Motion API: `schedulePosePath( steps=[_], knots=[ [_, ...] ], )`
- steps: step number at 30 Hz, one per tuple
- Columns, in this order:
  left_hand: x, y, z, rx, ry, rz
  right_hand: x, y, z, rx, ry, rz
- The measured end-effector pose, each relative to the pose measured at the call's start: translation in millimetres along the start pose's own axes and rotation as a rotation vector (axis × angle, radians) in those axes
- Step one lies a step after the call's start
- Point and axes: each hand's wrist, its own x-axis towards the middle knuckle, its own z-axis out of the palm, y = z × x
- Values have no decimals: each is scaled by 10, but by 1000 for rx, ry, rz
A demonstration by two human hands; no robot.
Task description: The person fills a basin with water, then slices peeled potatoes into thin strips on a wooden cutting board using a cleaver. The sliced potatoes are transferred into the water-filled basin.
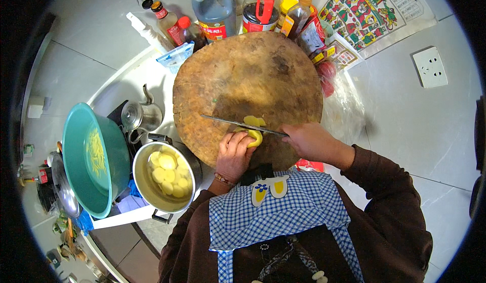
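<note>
My left hand [234,154] presses a peeled potato [255,139] against a round wooden chopping board [243,78], fingers curled over its top. In my right hand [309,140] is the handle of a kitchen knife [243,124], its blade seen nearly edge-on and pointing left. The blade lies along the far side of the potato, close to my left fingertips. Just beyond the blade a few thin potato slices [252,120] rest on the wood. Whether the edge is in the potato cannot be made out.
Left of the board stand a metal pot [139,192] of peeled potatoes in water, a teal basin [85,184] with cut potato strips and a metal kettle [142,116]. Bottles and jars, among them a large vinegar jug [214,10], line the board's far edge.
</note>
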Motion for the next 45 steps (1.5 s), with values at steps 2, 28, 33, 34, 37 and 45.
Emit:
schedulePosePath(
  steps=[2,28,33,34,37,45],
  knots=[
    [-26,9,0,-2,-3,-2,-31,28,34,4,-1,11],
    [-36,2,5,-46,9,-22,16,-170,-140,-35,-63,-9],
    [-41,-3,7,-28,23,-17,23,-113,13,-27,-27,-1],
    [-38,-1,13,-39,33,-16,9,-106,25,-11,6,-1],
    [-57,12,6,-24,21,-34,-52,-99,13,36,68,-2],
    [-89,7,32,19,53,-27,-343,-215,-313,-15,18,-52]
  ],
)
